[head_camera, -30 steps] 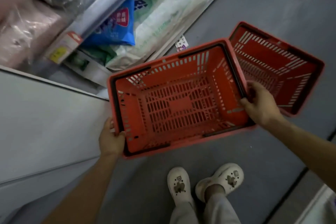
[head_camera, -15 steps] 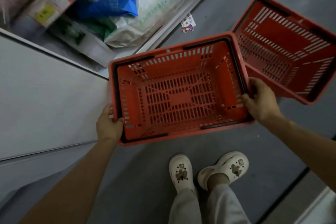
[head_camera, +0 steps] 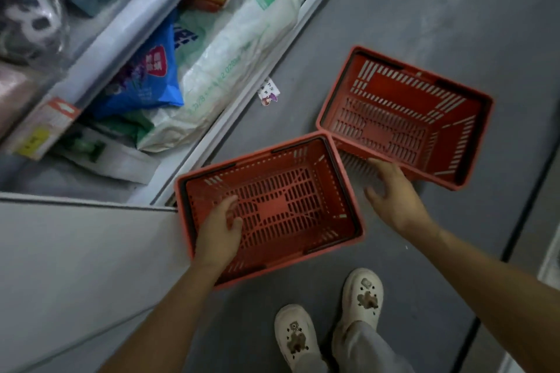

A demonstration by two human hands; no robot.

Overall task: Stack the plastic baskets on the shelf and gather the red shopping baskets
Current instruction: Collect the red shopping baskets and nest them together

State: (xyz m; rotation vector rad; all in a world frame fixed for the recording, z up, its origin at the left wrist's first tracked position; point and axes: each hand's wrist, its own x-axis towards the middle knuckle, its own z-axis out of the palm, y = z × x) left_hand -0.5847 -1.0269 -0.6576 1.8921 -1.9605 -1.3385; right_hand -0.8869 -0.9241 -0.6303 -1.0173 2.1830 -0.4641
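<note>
A: Hands?
B: Left hand (head_camera: 218,232) is hovering over the left end of the near red shopping basket (head_camera: 272,209), fingers loosely curled and spread, nothing gripped. Can't confirm whether it is touching the rim, view is blurred there.
A: Right?
B: Right hand (head_camera: 392,195) is sitting in the gap between the two baskets, palm down, fingers wide apart, holding nothing. Fingertips are lying over the slatted side of the far red shopping basket (head_camera: 404,116).
A: Basket positions?
B: Both are sitting on the grey floor (head_camera: 424,9), mouths up. Near one is lying just ahead of the white clogs (head_camera: 327,327), beside the bottom shelf (head_camera: 212,142). Far one is lying up and right of it, corners nearly meeting.
A: Any readable text?
B: White sack (head_camera: 230,70) on the shelf is showing green print, digits like "2.028". Blue packet (head_camera: 145,76) is carrying a pink badge, characters unreadable. Price tag (head_camera: 45,127) on the upper shelf edge is too blurred. Small sticker (head_camera: 268,95) on the floor, illegible.
</note>
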